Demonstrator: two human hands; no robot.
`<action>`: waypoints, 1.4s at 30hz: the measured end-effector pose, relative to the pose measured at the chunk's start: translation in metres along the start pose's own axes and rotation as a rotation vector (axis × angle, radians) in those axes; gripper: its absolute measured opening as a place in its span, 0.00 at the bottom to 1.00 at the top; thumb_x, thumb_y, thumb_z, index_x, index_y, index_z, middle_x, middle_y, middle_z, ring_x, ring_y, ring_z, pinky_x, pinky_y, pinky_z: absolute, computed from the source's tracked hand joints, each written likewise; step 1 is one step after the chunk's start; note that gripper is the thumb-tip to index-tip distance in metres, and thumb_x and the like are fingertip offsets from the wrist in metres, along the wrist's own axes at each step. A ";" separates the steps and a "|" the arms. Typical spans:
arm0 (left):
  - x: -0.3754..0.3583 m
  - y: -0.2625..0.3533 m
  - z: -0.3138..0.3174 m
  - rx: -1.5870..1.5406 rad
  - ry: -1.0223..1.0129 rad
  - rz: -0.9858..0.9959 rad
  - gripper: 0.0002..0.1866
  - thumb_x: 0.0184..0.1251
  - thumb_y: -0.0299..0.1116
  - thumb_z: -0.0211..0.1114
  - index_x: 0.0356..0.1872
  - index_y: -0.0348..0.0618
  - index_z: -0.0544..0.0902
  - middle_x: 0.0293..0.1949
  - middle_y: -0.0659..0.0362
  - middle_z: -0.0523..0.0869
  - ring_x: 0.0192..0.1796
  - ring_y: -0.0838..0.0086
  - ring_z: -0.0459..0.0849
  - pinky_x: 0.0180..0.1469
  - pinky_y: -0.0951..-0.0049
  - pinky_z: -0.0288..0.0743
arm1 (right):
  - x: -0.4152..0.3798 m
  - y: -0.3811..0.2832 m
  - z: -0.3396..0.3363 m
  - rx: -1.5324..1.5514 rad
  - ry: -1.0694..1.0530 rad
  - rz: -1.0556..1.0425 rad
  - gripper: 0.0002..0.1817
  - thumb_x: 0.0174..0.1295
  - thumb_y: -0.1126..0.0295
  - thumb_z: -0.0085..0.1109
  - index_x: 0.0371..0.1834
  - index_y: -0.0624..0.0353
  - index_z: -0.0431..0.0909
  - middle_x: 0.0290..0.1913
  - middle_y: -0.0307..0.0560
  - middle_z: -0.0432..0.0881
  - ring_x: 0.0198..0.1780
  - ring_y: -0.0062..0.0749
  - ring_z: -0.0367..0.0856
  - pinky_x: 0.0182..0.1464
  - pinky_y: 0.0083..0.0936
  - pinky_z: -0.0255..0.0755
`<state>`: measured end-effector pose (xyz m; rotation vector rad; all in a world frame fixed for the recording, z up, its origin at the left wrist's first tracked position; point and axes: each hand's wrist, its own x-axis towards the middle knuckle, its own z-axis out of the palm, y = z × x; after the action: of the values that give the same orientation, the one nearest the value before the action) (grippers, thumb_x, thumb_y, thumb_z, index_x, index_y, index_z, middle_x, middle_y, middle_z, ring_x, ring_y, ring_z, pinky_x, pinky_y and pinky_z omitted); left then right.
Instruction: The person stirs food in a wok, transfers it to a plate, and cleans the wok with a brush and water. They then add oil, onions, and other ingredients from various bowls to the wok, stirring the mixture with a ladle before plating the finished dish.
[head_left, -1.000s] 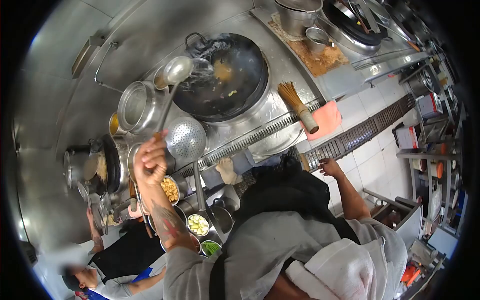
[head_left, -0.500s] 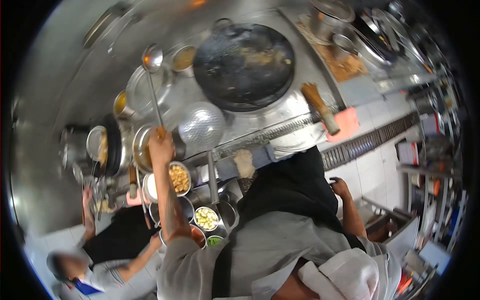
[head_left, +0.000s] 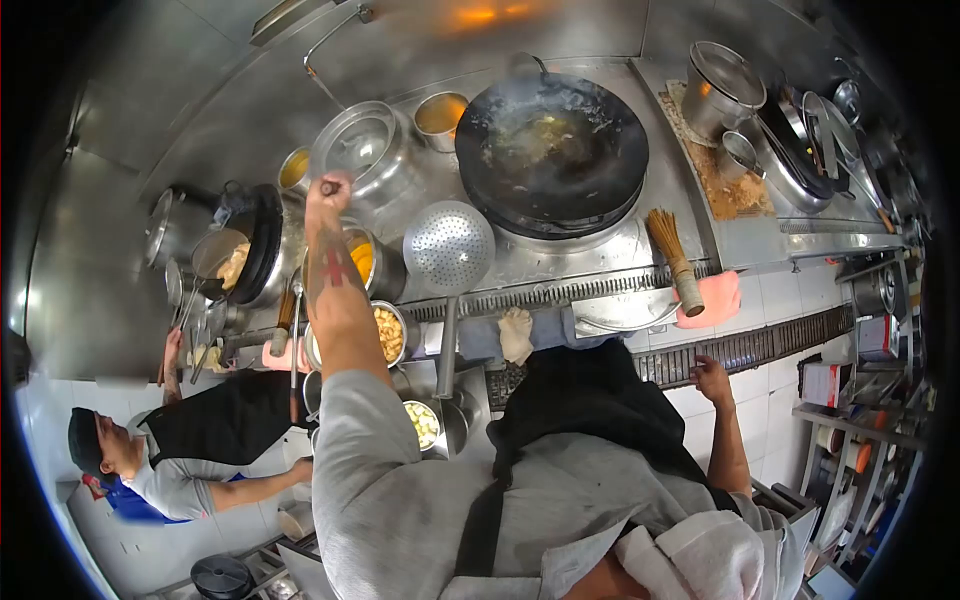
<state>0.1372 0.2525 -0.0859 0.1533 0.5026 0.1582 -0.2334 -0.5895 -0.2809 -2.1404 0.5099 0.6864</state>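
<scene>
My left hand [head_left: 328,195] is closed round the ladle's handle; its dark butt end shows at the fist. The hand is at the near left rim of a large metal pot [head_left: 392,185] of clear liquid, and the ladle's bowl is hard to make out there. Right of the pot a black wok [head_left: 555,150] sits on the range with some liquid and a little steam in it. A perforated strainer [head_left: 449,245] lies nearer me, across a pot of yellow liquid [head_left: 360,258]. My right hand [head_left: 711,381] hangs empty beside my apron, fingers loosely apart.
A bamboo brush [head_left: 672,255] rests by a pink cloth [head_left: 718,297] at the range's front edge. Bowls of fried pieces [head_left: 389,335] and pale cubes [head_left: 422,424] stand near me. At left, a co-worker [head_left: 190,440] stands by another wok. Shelves [head_left: 865,430] line the right.
My left hand has moved away from me to the large pot, and the ladle's raised bowl has dropped from clear sight. The wok now shows liquid and steam. My view has shifted.
</scene>
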 end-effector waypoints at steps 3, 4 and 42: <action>-0.044 -0.020 0.007 0.044 -0.054 -0.315 0.02 0.61 0.16 0.51 0.34 0.28 0.69 0.25 0.59 0.73 0.20 0.76 0.72 0.23 0.79 0.72 | 0.014 0.005 -0.014 0.141 0.149 -0.224 0.21 0.66 0.70 0.54 0.62 0.64 0.74 0.40 0.50 0.87 0.37 0.29 0.86 0.31 0.22 0.76; -0.065 -0.033 0.016 0.115 -0.015 -0.310 0.12 0.65 0.18 0.51 0.46 0.18 0.68 0.24 0.60 0.72 0.20 0.80 0.71 0.21 0.81 0.70 | 0.034 0.012 -0.018 0.112 0.254 -0.280 0.19 0.68 0.68 0.55 0.60 0.63 0.76 0.41 0.51 0.87 0.38 0.34 0.87 0.35 0.27 0.77; -0.269 -0.332 -0.027 1.466 -0.092 -0.418 0.16 0.77 0.35 0.52 0.60 0.41 0.73 0.25 0.64 0.73 0.21 0.81 0.72 0.18 0.79 0.65 | 0.131 -0.458 -0.113 -0.647 0.376 -0.890 0.31 0.53 0.59 0.68 0.65 0.37 0.76 0.52 0.52 0.86 0.54 0.50 0.84 0.57 0.39 0.78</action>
<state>-0.0711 -0.1197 -0.0456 1.4641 0.4625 -0.6621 0.1589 -0.4263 -0.0388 -2.7635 -0.5679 -0.0916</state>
